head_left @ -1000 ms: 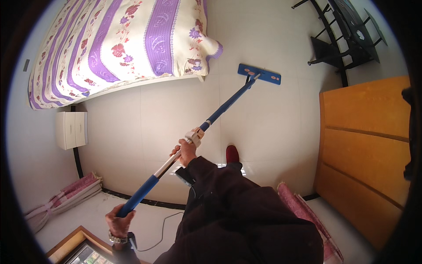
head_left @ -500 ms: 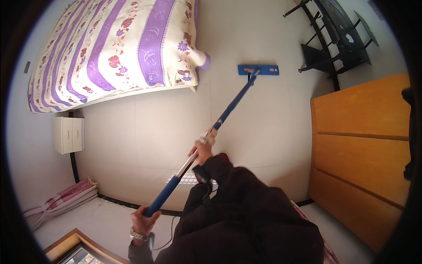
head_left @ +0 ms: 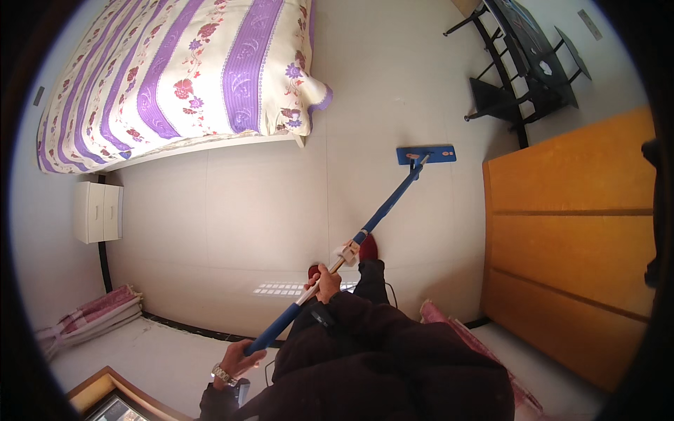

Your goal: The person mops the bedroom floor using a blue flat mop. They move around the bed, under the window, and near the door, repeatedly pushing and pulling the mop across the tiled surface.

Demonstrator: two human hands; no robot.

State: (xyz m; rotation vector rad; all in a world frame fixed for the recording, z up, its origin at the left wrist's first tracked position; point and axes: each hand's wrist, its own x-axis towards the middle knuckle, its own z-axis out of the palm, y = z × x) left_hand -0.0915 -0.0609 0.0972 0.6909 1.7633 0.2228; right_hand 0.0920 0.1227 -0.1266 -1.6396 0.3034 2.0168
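A flat mop (head_left: 390,203) with a blue and silver pole slants from lower left to upper right. Its blue rectangular head (head_left: 444,154) lies flat on the pale tiled floor (head_left: 267,203), between the bed and the wooden cabinet. At the blue grip on the pole's top end, my left hand (head_left: 239,359) is closed around it; a metal watch sits on that wrist. Further down, my right hand (head_left: 324,284) wraps the silver part, just above a pale clamp (head_left: 347,253). My red shoes (head_left: 368,247) show beneath the pole.
A bed with a striped floral cover (head_left: 189,84) stands at upper left, a white nightstand (head_left: 98,212) below it. To the right is a wooden cabinet (head_left: 569,189); beyond it, a black glass-shelved stand (head_left: 523,70). Pink curtains (head_left: 98,312) hang at lower left, near a wooden frame (head_left: 105,386).
The mop head has come nearer to me and slightly right across the floor. Both hands have moved with the pole, still gripping it. A red shoe now shows further forward.
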